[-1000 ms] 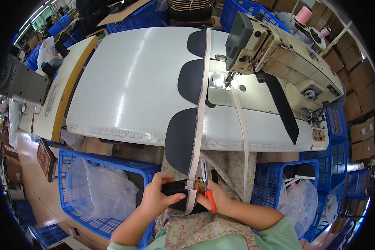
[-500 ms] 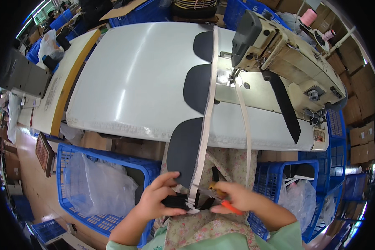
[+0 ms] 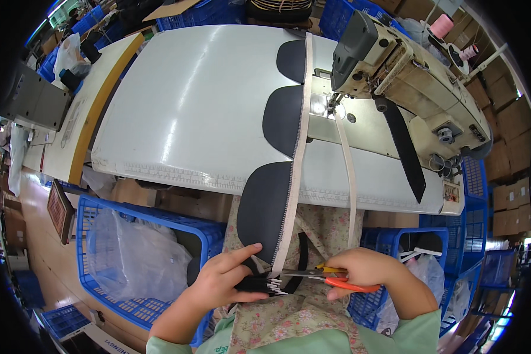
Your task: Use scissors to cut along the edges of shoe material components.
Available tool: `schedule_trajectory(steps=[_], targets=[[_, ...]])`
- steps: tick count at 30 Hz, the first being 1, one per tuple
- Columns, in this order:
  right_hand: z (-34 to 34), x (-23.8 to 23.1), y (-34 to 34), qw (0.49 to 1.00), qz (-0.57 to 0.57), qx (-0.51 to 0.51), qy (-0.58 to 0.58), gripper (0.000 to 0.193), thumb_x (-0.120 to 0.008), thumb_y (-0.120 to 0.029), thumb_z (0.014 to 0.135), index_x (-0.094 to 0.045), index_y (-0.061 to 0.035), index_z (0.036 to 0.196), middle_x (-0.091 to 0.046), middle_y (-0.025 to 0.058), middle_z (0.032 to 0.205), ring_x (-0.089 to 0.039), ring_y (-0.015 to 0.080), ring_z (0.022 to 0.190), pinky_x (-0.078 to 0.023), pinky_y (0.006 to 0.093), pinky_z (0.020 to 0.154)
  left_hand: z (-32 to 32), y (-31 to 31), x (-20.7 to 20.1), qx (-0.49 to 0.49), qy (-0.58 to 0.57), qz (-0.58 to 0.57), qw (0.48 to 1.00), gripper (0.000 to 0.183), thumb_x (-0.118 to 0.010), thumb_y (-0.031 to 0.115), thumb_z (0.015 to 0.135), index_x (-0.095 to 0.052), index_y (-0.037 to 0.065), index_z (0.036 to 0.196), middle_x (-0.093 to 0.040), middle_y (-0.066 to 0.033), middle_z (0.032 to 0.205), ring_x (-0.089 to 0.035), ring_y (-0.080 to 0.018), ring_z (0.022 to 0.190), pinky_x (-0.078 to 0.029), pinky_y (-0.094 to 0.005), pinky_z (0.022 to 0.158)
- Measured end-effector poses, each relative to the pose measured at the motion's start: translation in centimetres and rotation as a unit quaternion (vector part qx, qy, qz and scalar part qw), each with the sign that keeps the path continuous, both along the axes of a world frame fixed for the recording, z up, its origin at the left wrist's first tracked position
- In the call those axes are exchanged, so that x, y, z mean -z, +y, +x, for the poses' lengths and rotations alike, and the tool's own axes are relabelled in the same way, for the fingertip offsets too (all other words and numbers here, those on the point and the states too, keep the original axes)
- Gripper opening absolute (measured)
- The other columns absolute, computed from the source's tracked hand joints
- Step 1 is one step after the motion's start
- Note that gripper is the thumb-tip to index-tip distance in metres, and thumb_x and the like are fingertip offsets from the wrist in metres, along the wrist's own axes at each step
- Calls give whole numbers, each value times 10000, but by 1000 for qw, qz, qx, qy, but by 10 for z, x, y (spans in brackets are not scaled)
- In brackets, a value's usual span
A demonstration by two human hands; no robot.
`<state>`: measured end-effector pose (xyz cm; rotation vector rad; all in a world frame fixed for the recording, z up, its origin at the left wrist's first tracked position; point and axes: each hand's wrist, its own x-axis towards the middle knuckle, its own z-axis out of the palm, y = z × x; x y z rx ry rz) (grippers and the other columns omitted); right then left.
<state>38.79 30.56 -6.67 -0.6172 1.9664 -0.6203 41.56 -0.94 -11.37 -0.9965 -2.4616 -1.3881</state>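
My right hand [image 3: 357, 272] holds scissors [image 3: 336, 279] with one orange and one yellow handle loop. Their blades point left and meet the lower end of a pale tape [image 3: 291, 221], just beside my left hand. Stitched along that tape is a row of dark half-oval fabric pieces [image 3: 264, 203], running from my lap up over the table. My left hand [image 3: 223, 279] grips a stack of black pieces with white ends [image 3: 259, 284], its index finger resting on the nearest half-oval. How the pieces lie inside the grip is hidden.
A sewing machine [image 3: 389, 71] stands at the right of the white table [image 3: 177, 118], another pale tape [image 3: 347, 171] hanging from its needle area. Blue baskets with plastic bags flank my lap, one at left [image 3: 147, 212] and one at right [image 3: 389, 236]. Pink thread spools [image 3: 442, 26] stand behind.
The scissors have turned from angled to nearly level, their blades now at the tape's end. My right hand has moved slightly right. The strip on the table has shifted a little.
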Motion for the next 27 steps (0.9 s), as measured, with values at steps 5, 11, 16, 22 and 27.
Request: schedule_trajectory(steps=[5,11,16,22,27], targets=[[-5,-2,-6,1000,10,4,12,717,-621,-734,702,-588,-24,802,-568,154,652,-583,347,636,-448,414,574,1,-1,-4,6,-11,-30,999,412,-865,288,563,-570,29,689,-577,-177,1245,-628,-255,736,-510,-313,645],[-7,-2,-4,999,32,12,-23,697,-632,-734,690,-611,-40,744,-551,135,598,-561,314,587,-429,398,551,0,1,-1,29,-11,-29,999,420,-867,292,566,-574,25,706,-583,-174,1242,-642,-278,788,-525,-325,678],[-13,-10,9,998,39,7,-48,614,-696,-664,687,-628,-59,759,-546,116,593,-539,282,564,-415,367,533,2,-3,0,27,-17,-7,999,433,-875,300,559,-573,25,702,-585,-192,1231,-651,-285,817,-529,-320,678],[-18,33,-25,901,-242,340,119,379,-760,-338,784,-547,-38,875,-578,37,706,-545,138,600,-424,306,544,19,-9,-5,38,-43,28,998,442,-889,313,559,-573,31,683,-584,-224,1218,-658,-296,849,-537,-317,686],[-27,56,-94,767,-344,540,33,250,-680,-157,854,-498,-9,940,-545,12,707,-506,102,594,-421,259,549,29,-11,-9,60,-98,17,993,435,-892,300,565,-580,38,715,-592,-222,1199,-672,-277,864,-549,-312,723]])
